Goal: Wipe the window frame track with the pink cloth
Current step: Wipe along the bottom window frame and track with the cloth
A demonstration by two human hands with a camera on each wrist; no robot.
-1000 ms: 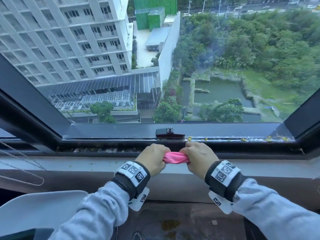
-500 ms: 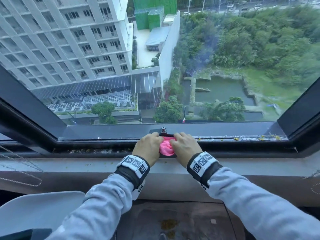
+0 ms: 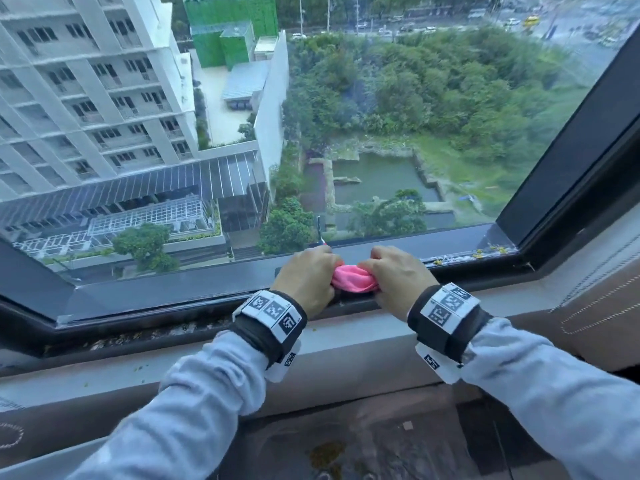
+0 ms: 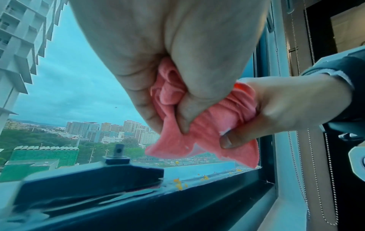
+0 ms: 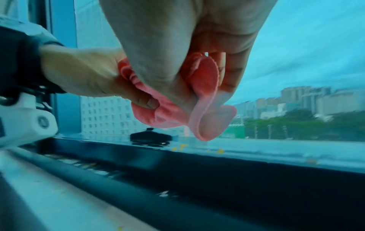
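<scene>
A big window (image 3: 381,116) fills most of the head view, and far below it are tall buildings, trees and a pond. A dark window frame (image 3: 568,174) runs around the glass. Along the bottom of the frame lies the window frame track (image 3: 166,329), a long dark groove with bits of dirt in it. Under the track is a pale sill (image 3: 346,355).

Two arms in grey sleeves (image 3: 194,403) reach to the middle of the window. Each wrist wears a black band with black and white square marks (image 3: 272,311).

The left hand (image 3: 306,275) is curled tight around one end of the pink cloth (image 3: 353,278). The right hand (image 3: 398,277) is curled tight around the other end. The cloth is bunched up between the two hands. In the wrist views it hangs above the bottom of the frame and does not touch it there.

A small black window latch (image 4: 98,176) sits on the bottom frame rail, just below the left hand. Tiny yellow bits (image 4: 179,184) lie on the rail beside the latch, and more yellow bits sit in the right corner of the frame (image 3: 491,251).
</scene>
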